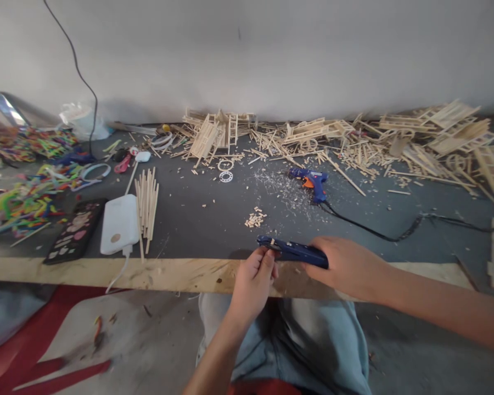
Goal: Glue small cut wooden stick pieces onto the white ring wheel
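My right hand (pixel 346 267) grips the handles of a blue cutting tool (pixel 290 249) at the near edge of the grey work table (pixel 197 219). The tool's jaws point left. Just left of them, my left hand (pixel 253 280) is pinched, fingertips at the jaws, on something too small to make out, perhaps a short wooden stick. A small heap of cut stick pieces (pixel 255 218) lies just beyond the tool. A bundle of long wooden sticks (pixel 147 206) rests to the left of that.
A blue glue gun (pixel 313 181) with a black cord lies mid-table. Stick frames and loose sticks (pixel 415 140) pile along the back wall. A white power bank (pixel 119 224), a phone (pixel 76 230) and colourful pipe cleaners (pixel 20 175) sit at left. The wooden table edge (pixel 148 272) runs across the front.
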Tool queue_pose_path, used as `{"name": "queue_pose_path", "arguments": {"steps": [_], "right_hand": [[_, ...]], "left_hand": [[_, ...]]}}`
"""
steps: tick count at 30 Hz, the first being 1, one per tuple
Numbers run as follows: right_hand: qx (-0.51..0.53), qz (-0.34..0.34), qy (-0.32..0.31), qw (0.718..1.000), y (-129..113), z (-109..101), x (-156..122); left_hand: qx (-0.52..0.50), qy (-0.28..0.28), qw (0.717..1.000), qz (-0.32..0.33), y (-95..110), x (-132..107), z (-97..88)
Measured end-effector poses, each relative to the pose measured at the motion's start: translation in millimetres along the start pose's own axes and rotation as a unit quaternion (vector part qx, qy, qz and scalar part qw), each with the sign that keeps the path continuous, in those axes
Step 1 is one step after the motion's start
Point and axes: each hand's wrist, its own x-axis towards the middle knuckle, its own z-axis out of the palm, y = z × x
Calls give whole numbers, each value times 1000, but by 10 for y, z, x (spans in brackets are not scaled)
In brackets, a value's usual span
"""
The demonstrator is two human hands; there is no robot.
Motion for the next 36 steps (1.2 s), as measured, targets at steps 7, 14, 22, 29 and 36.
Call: {"name": "queue_pose_path", "arguments": {"steps": [7, 14, 22, 29, 36], "right_hand": [[-11, 12, -10, 1000, -12, 0, 31], [-31, 15, -24, 999, -7, -16, 138], [-51, 23, -38, 998, 54, 20, 249], [-35, 34, -52, 997, 99, 53, 262], [-41, 53, -62, 996, 175, 83, 276]], "left_hand": [[20, 3, 1000, 6, -41, 25, -4], [26, 23, 999, -11, -76, 86, -5], [41, 14, 998, -37, 12, 185, 15], [98, 20, 995, -26, -36, 202, -5], [81, 30, 995, -43, -2, 206, 14]]}}
